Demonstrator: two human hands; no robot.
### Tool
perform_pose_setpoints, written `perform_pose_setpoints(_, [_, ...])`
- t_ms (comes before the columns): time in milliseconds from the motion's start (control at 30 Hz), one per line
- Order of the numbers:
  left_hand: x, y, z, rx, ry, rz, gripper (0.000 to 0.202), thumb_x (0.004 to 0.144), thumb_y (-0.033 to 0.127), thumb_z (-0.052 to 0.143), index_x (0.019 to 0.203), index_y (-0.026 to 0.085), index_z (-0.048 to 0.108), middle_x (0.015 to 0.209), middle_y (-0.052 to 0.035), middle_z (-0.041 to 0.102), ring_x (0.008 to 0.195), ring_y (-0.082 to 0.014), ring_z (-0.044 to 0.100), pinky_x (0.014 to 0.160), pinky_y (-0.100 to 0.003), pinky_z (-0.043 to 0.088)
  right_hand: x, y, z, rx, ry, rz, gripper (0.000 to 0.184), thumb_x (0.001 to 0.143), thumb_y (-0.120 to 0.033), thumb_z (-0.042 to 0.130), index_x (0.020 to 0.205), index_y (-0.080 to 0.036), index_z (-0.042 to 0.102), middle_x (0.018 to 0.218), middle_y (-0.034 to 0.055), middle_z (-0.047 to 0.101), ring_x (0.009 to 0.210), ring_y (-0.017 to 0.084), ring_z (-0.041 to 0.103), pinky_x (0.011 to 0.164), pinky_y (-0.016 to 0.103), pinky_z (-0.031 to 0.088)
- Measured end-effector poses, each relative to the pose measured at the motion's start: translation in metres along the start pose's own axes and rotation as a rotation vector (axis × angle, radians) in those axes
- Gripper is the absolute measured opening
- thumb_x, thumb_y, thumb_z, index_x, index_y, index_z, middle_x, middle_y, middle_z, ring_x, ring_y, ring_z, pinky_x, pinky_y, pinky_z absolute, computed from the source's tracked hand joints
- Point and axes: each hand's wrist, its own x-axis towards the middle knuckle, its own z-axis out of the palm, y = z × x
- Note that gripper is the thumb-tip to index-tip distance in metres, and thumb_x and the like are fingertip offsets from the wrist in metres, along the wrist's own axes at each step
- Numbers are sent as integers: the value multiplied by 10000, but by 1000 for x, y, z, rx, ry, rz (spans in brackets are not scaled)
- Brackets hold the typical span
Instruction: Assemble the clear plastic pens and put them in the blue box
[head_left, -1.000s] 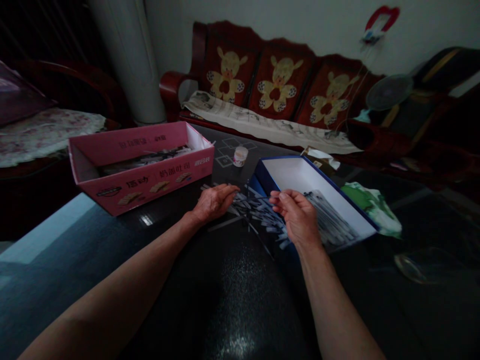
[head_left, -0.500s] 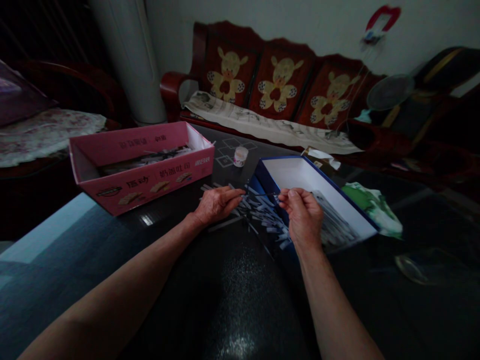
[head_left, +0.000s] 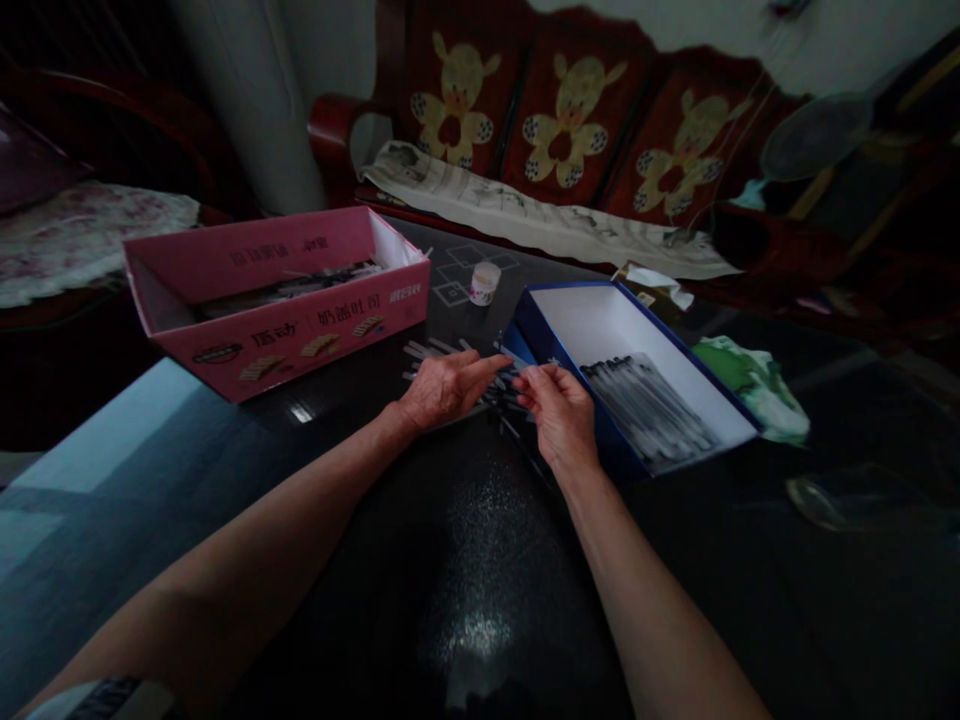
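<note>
My left hand point(head_left: 454, 388) is over a pile of short translucent pieces point(head_left: 439, 348), its index finger stretched toward the other hand. Its thumb side is closed, and whatever it may grip is hidden. My right hand point(head_left: 559, 410) is pinched shut just left of the blue box point(head_left: 622, 455), its fingertips almost meeting those of the left. What sits in that pinch is too small and dim to make out. Inside the blue box, slim clear pen-like sticks point(head_left: 649, 405) with dark ends lie side by side. Both hands cover much of the pile.
At the left stands a pink carton point(head_left: 337, 325) holding loose thin pieces. A small white tub point(head_left: 484, 284) is behind the hands. Right of the blue box lies a green and white packet point(head_left: 754, 385). A wooden sofa point(head_left: 341, 130) lines the far side of the dark glossy table point(head_left: 480, 560).
Half a second ago a thin dark rod stretched between my hands. My right hand has moved left to my left hand, off the blue box's edge. The view has tilted down slightly.
</note>
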Motion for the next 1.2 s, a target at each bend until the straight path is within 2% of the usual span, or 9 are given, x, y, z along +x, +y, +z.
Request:
perform_pose_setpoints(67, [-1,0,1,11,-21,3,385,981,304,338,1293,209,543,792,-42,603,658,-122,578,599,-238,468,0,5,0,-57,-31,-4,247,692,-391,714,819,-197,628,772,1,697,726,135,667,602,233,508])
perform_pose_setpoints(167, [-2,-1,1,23,-41,-3,388,977,307,342,1305,233,538,794,-39,596,658,-123,573,589,-235,458,2,7,-5,-268,-180,-92,245,768,-397,635,918,-210,684,889,23,719,783,159,671,661,282,520])
perform_pose_setpoints(233, [-2,-2,1,40,-38,-12,382,973,310,355,1301,248,542,808,-40,602,673,-129,580,586,-237,456,6,3,-12,-459,-251,-230,238,806,-347,585,973,-219,696,956,31,714,820,168,663,731,319,516])
perform_pose_setpoints(367, [-3,-6,1,74,-33,-38,374,967,299,364,1282,236,556,851,-57,624,697,-133,590,580,-234,454,13,-18,-32,-844,-242,-496,197,795,-233,552,910,-223,712,903,37,690,798,169,631,792,351,484])
perform_pose_setpoints(500, [-3,-8,1,65,-28,-34,361,964,292,367,1245,210,578,840,-59,627,660,-124,581,558,-232,448,16,-36,-49,-1132,-353,-484,159,725,-159,574,771,-221,713,739,25,642,667,160,586,706,346,464])
perform_pose_setpoints(600, [-4,-9,2,57,-11,-23,352,964,290,372,1231,206,586,822,-52,625,646,-117,577,560,-227,447,15,-36,-53,-1274,-448,-450,158,718,-133,572,731,-214,707,699,19,609,623,154,568,636,325,442])
perform_pose_setpoints(900, [-4,-13,3,51,8,-81,343,956,295,395,1223,220,598,839,-45,642,669,-118,605,584,-214,460,-5,-18,-21,-1289,-599,-527,151,809,-126,569,834,-204,695,807,27,614,728,142,579,688,277,441])
perform_pose_setpoints(1100, [-4,-14,4,36,12,-84,351,960,313,391,1218,207,603,848,-52,651,673,-117,610,591,-220,475,-18,-8,-9,-1426,-562,-532,125,817,-216,622,922,-207,689,893,59,601,823,192,595,710,304,463])
perform_pose_setpoints(1200, [-5,-14,6,36,14,-79,352,961,321,392,1217,206,605,858,-55,655,686,-117,616,594,-215,480,-18,-6,-10,-1463,-568,-527,150,828,-196,599,946,-205,691,912,69,600,842,200,599,719,308,467])
